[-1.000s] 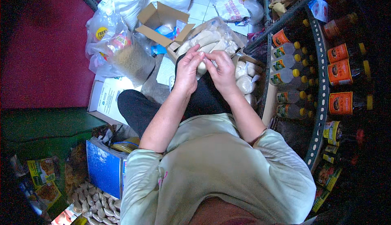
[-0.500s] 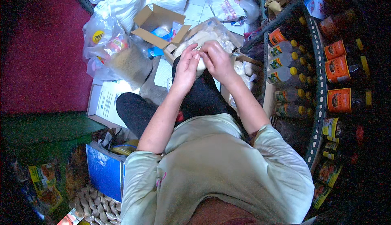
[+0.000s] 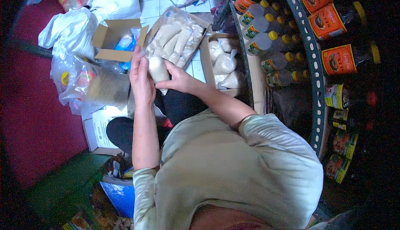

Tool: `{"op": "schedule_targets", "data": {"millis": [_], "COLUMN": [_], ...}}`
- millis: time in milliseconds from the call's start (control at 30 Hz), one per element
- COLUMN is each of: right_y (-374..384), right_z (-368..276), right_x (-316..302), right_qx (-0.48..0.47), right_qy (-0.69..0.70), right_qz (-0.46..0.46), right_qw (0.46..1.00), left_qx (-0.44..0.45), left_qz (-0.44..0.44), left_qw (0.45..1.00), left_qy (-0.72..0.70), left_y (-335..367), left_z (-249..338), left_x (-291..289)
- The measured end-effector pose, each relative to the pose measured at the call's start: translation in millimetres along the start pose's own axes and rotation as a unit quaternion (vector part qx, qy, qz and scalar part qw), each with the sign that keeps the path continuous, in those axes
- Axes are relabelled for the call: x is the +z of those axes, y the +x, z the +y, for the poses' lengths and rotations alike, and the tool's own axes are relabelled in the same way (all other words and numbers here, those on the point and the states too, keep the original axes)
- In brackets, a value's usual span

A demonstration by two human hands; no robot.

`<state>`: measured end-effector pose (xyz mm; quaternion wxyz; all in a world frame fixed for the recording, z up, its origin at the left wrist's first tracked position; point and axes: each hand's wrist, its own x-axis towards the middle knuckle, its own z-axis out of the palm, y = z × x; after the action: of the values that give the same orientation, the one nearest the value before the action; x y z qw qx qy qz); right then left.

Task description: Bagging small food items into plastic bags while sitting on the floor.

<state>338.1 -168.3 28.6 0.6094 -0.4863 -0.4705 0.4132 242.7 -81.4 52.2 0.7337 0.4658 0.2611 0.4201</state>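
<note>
Above my lap, a small plastic bag of white contents (image 3: 158, 70) is held between my two hands. My left hand (image 3: 141, 79) presses along its left side, fingers stretched forward and close together. On the other side my right hand (image 3: 178, 80) grips the bag, thumb toward me and fingers curving round its far right side. Just beyond lies a large see-through plastic bag (image 3: 167, 42) with several long, filled white packets. To the right of that, a cardboard box (image 3: 205, 59) holds several rounded bags of similar white stuff.
An open cardboard box (image 3: 99, 38) with blue packages stands ahead to the left. Near it are a see-through sack of brown granules (image 3: 109, 82) and white plastic bags (image 3: 114, 3). Metal shelving (image 3: 318, 84) with bottles (image 3: 263, 42) runs along my right; a red wall (image 3: 29, 105) is at left.
The view has turned right and down. My hands were close together, right fingers pinched over the bag's top; now they are on its two sides and the bag shows more fully.
</note>
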Motion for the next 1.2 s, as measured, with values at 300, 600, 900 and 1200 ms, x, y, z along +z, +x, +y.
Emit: {"op": "schedule_targets", "data": {"millis": [300,600,900,1200], "right_y": [-26.8,-28.3,11.7,130.8], "right_z": [134.5,203.3,212.2,197.0], "right_x": [-141.1,-286.0,-243.2,-82.1], "right_qx": [0.213,0.164,0.414,-0.078], "right_qy": [0.354,0.364,-0.37,-0.626], "right_qz": [0.367,0.592,0.542,0.11], "right_qw": [0.834,0.7,0.631,0.768], "left_qx": [-0.009,-0.069,-0.107,-0.068], "left_qz": [0.043,0.325,0.335,0.237], "left_qw": [0.995,0.93,0.889,0.883], "left_qy": [0.087,0.154,0.293,0.399], "left_y": [-1.7,-72.6,-84.7,-76.0], "left_z": [36.0,39.7,24.4,11.3], "left_x": [-20.9,-176.7,-196.6,-191.4]}}
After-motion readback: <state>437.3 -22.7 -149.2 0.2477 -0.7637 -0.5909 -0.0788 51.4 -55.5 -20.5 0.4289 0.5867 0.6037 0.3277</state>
